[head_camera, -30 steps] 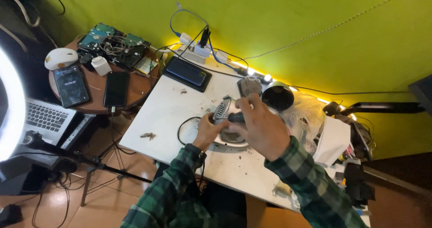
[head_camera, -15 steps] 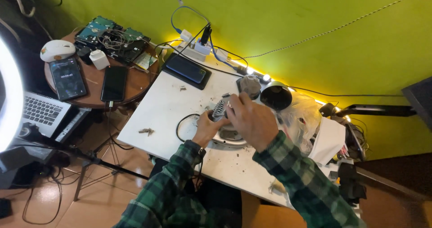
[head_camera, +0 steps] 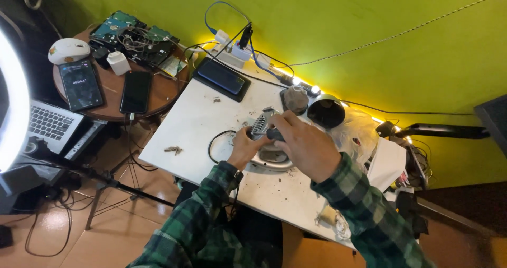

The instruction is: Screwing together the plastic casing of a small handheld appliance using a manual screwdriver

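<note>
Both your hands meet on the small grey part over the round white housing.

Nearest you, your right hand [head_camera: 306, 147] wraps a dark handle whose tip points to 10 o'clock. Your left hand [head_camera: 247, 147] pinches the ribbed grey part [head_camera: 260, 125], touching it from 7 o'clock. The part's long axis runs 7 to 1 o'clock and it sits above the housing [head_camera: 274, 159] at table [head_camera: 185, 125] centre; the left hand is nearer it. Farther, at 1 o'clock, stands a dark cup [head_camera: 326, 112]; at 11 o'clock a phone [head_camera: 221, 76] lies flat.
</note>
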